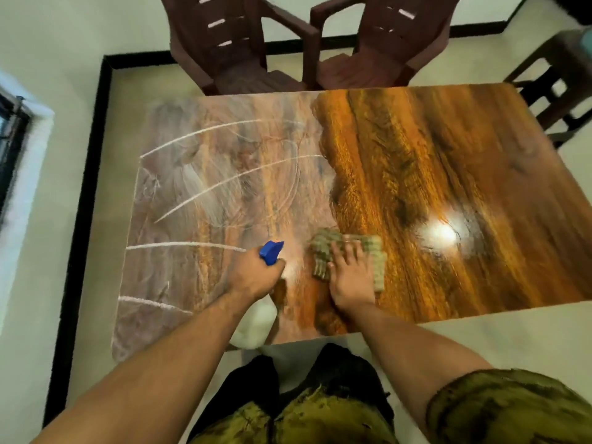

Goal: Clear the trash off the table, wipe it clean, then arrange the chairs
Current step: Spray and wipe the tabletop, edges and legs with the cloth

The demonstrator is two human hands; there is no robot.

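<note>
A wood-grain table (432,161) fills the middle of the view. Its left half is hazy with white smear lines, and its right half is glossy. My left hand (254,277) grips a white spray bottle (254,325) with a blue trigger head (271,252), held over the near edge. My right hand (350,277) lies flat, fingers spread, pressing a greenish checked cloth (368,251) onto the tabletop just right of the bottle. Two brown plastic chairs (224,43) (384,43) stand side by side at the far edge.
A dark wooden chair or stool (557,84) stands off the far right corner. A black border strip (93,174) runs along the pale floor to the left. A window frame (12,136) sits at the left edge. A lamp glare (443,233) shines on the right half.
</note>
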